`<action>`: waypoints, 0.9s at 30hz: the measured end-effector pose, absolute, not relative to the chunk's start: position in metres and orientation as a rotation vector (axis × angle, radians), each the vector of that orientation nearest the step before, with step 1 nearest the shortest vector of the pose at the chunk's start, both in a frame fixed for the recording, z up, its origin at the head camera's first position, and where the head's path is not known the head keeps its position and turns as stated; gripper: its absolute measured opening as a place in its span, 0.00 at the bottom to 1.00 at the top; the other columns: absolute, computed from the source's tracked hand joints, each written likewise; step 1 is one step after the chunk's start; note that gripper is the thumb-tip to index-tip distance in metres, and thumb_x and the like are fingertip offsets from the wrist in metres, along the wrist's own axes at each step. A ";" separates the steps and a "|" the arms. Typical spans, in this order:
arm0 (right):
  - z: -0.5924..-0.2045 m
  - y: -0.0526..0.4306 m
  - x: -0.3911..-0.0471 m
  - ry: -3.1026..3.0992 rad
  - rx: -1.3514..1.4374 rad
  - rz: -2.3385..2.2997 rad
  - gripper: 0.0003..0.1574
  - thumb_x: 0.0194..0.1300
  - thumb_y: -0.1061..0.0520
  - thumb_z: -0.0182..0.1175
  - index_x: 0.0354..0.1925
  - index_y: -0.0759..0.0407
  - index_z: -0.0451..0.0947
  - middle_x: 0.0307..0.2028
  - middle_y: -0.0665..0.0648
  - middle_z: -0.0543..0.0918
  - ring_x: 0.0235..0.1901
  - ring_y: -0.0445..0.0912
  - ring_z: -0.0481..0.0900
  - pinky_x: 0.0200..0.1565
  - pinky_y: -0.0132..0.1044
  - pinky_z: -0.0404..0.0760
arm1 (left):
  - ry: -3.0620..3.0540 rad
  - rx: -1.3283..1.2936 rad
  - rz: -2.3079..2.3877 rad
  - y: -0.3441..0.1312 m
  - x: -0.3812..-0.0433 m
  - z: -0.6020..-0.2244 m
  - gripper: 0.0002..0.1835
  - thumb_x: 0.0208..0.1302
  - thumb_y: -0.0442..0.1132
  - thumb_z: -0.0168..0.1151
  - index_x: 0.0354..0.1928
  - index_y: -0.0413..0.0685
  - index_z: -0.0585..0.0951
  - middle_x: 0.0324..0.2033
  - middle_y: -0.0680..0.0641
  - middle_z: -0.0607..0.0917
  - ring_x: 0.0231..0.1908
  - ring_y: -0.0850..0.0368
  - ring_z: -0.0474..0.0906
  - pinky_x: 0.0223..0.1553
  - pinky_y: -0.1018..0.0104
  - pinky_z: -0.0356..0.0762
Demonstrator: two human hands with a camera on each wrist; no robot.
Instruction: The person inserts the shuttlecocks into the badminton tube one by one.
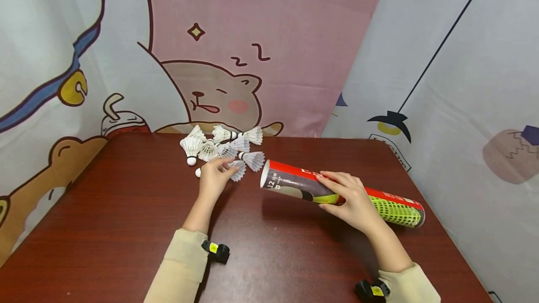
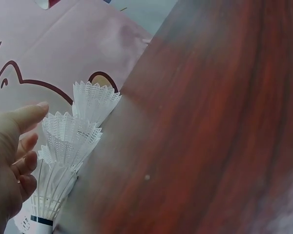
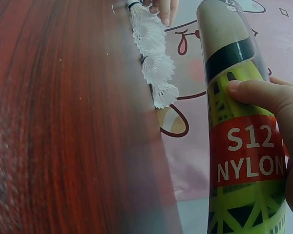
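Several white shuttlecocks [image 1: 191, 146] lie grouped near the back edge of the table. My left hand [image 1: 214, 176] is over the nearest shuttlecock [image 1: 238, 171], whose white tip shows on one side of the hand and its skirt on the other. In the left wrist view, the fingers [image 2: 27, 165] are loosely bent beside a shuttlecock [image 2: 49, 195] with a dark band. My right hand [image 1: 347, 198] grips a printed shuttlecock tube [image 1: 294, 181] around its middle. The tube slants, its pale end [image 1: 265, 174] raised toward the shuttlecocks; "S12 NYLON" reads on its red band [image 3: 246, 151].
The dark red wooden table [image 1: 126, 219] reaches back to a cartoon-printed cloth [image 1: 303, 60]. Another cloth panel [image 1: 463, 120] hangs along the right side. Black wrist cameras [image 1: 216, 250] sit at both cuffs.
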State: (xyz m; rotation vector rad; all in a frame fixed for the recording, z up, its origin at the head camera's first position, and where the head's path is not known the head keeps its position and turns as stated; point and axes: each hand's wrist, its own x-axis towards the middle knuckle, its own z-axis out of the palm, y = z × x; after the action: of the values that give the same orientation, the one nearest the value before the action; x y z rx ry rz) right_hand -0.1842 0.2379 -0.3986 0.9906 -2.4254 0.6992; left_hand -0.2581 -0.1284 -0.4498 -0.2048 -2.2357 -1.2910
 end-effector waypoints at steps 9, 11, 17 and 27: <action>-0.399 0.238 -0.184 -2.429 0.994 0.704 0.50 0.41 0.57 0.80 0.64 0.48 0.72 0.60 0.56 0.74 0.56 0.51 0.68 0.52 0.51 0.62 | -2.283 -0.206 -1.222 -0.126 -0.257 -0.452 0.13 0.46 0.33 0.76 0.36 0.39 0.88 0.22 0.45 0.81 0.22 0.55 0.74 0.25 0.63 0.72; -0.399 0.238 -0.184 -2.429 0.993 0.703 0.50 0.41 0.57 0.80 0.64 0.48 0.72 0.60 0.57 0.74 0.56 0.51 0.68 0.52 0.51 0.62 | -2.290 -0.204 -1.208 -0.126 -0.257 -0.453 0.13 0.46 0.33 0.76 0.37 0.39 0.87 0.22 0.45 0.81 0.22 0.55 0.74 0.25 0.63 0.72; -0.398 0.238 -0.184 -2.434 0.991 0.707 0.50 0.41 0.57 0.80 0.64 0.48 0.72 0.60 0.56 0.74 0.57 0.51 0.68 0.52 0.52 0.61 | -2.298 -0.200 -1.178 -0.124 -0.256 -0.454 0.14 0.44 0.30 0.75 0.37 0.38 0.87 0.21 0.46 0.81 0.21 0.55 0.74 0.24 0.63 0.71; -0.399 0.238 -0.184 -2.439 0.986 0.703 0.51 0.40 0.57 0.80 0.65 0.47 0.72 0.60 0.55 0.74 0.57 0.50 0.67 0.52 0.51 0.62 | -2.256 -0.183 -1.222 -0.126 -0.256 -0.454 0.11 0.44 0.25 0.67 0.34 0.35 0.87 0.19 0.48 0.80 0.19 0.62 0.70 0.22 0.67 0.69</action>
State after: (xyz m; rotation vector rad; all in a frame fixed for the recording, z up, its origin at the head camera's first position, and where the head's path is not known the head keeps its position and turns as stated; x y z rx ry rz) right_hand -0.1840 0.2378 -0.3987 0.9864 -2.4395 0.7033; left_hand -0.2561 -0.1256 -0.4535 -0.1826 -2.2558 -1.2217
